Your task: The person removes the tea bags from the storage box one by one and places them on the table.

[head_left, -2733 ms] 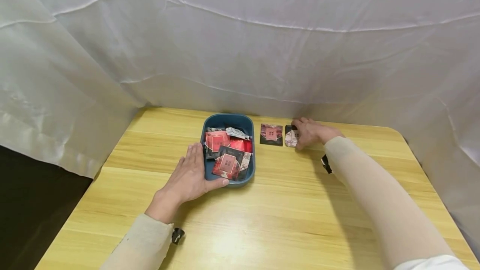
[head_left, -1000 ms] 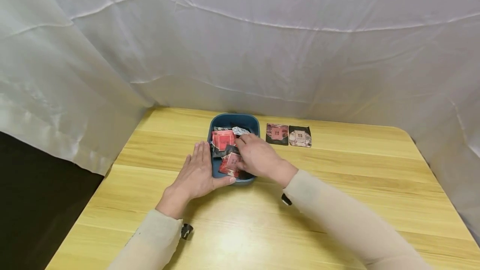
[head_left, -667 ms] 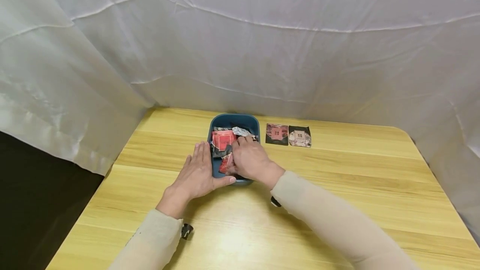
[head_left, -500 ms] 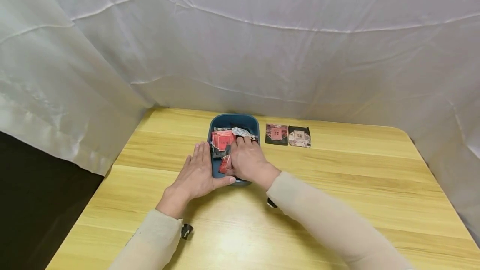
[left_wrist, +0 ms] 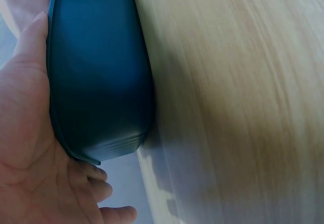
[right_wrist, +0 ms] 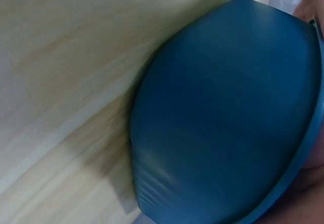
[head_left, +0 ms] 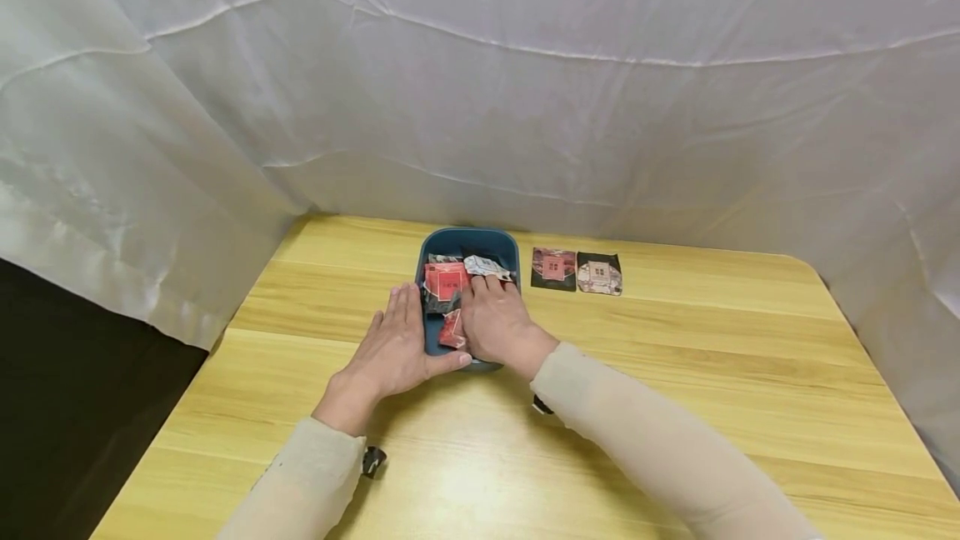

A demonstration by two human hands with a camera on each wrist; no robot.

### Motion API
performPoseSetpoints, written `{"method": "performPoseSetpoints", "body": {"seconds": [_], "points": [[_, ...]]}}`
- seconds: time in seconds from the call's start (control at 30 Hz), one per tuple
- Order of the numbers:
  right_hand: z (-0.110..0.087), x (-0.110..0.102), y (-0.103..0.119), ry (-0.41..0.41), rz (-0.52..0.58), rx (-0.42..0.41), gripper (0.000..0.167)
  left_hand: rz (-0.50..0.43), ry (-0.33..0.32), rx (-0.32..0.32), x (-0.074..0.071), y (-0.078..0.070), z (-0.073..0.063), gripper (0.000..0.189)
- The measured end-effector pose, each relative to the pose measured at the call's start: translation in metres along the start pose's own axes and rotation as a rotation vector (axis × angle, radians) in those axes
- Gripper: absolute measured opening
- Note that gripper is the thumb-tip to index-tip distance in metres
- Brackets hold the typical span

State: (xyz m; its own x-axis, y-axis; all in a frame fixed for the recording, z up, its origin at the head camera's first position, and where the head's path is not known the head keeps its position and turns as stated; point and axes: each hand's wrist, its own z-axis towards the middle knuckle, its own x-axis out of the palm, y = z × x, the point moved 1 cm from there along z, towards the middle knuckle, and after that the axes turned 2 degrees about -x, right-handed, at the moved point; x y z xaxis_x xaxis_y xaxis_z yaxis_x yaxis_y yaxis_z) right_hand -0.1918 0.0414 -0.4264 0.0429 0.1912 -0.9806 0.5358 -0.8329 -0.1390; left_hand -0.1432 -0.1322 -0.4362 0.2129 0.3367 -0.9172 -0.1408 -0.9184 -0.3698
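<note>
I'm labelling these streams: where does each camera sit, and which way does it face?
Head: on the person's head, facing forward and down at the wooden table, blue bin and printed sachets; left hand, right hand and both sleeved forearms show.
Left wrist: on that wrist, facing the bin's outer wall; the left palm, thumb and fingers show.
Right wrist: on that wrist, facing the bin's outer wall; cropped bits of hand show at the right edge.
Both wrist views share bin and table.
</note>
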Motion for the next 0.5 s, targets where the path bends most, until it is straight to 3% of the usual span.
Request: {"method": "performPoseSetpoints", "body": {"seconds": [0.23,0.5], "points": [[0.001,-0.004,-0.011,0.024,0.087,-0.016,0.084,-0.021,0.019,-0.021,0.0,0.0,0.0,0.139],[-0.002,-0.012,-0.018,0.04,0.076,-0.069,0.062,-0.019,0.022,-0.026,0.0,0.001,0.001,0.138]]}}
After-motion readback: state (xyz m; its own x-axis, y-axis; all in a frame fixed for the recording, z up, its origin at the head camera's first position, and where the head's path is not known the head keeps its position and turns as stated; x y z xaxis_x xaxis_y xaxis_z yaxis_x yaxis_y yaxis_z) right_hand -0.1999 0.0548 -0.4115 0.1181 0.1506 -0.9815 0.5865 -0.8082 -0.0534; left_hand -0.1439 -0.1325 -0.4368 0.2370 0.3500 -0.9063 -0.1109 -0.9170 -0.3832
